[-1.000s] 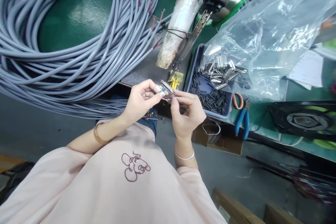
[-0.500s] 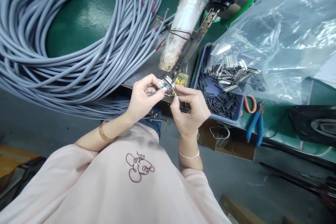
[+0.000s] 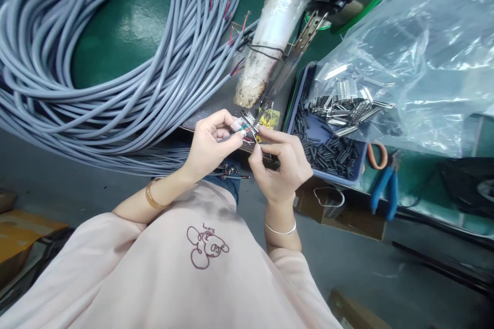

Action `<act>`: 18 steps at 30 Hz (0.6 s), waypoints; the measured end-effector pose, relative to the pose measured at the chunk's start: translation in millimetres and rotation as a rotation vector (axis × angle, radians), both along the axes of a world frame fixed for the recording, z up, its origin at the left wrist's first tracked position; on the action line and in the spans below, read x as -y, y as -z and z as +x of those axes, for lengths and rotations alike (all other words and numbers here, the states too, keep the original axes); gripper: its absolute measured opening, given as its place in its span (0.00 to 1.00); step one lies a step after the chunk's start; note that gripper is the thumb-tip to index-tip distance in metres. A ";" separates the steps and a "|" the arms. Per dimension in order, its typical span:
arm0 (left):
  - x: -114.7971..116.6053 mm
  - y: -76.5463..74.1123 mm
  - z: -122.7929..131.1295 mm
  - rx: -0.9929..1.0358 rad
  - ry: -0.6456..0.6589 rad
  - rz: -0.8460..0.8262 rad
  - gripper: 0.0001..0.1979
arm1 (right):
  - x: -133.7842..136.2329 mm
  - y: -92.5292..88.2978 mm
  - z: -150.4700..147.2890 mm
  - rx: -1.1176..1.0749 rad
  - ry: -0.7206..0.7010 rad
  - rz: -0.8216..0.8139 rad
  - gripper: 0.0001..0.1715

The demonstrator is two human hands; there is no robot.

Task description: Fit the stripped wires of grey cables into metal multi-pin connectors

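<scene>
My left hand (image 3: 210, 141) pinches the stripped end of a grey cable, its coloured wires (image 3: 244, 132) fanned out at my fingertips, together with a small metal connector (image 3: 247, 119). Close beside it, my right hand (image 3: 281, 162) is closed in a pinch on one of the thin wires just below the connector. Both hands hover at the bench's front edge, over my lap. A soldering iron tip (image 3: 266, 100) points down just above the connector.
A big coil of grey cables (image 3: 96, 61) covers the green bench at left. A blue tray (image 3: 304, 113) of black sleeves and metal connectors sits right, under a clear plastic bag (image 3: 417, 56). Blue pliers (image 3: 382, 185) lie beside it. A cardboard box (image 3: 339, 213) hangs below.
My hands have stayed together on the connector and wires; the right fingers have shifted slightly along the wires. The view has drifted a little to the left.
</scene>
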State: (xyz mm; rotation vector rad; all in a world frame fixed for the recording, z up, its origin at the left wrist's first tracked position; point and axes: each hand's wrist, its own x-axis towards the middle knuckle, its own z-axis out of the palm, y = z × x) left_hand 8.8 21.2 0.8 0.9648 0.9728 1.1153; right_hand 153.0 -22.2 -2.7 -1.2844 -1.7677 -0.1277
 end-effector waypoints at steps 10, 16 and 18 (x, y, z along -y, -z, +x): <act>4.6 -1.3 -3.8 -0.074 -0.001 0.096 0.07 | 1.5 -4.2 -0.2 -0.120 -0.005 -0.078 0.10; 4.3 -1.5 -1.2 -0.088 -0.032 0.074 0.08 | 0.3 -1.3 -1.3 -0.126 -0.006 -0.069 0.10; 3.7 -1.9 0.8 -0.117 -0.052 0.078 0.08 | -0.3 -0.5 -1.3 -0.112 -0.002 -0.063 0.09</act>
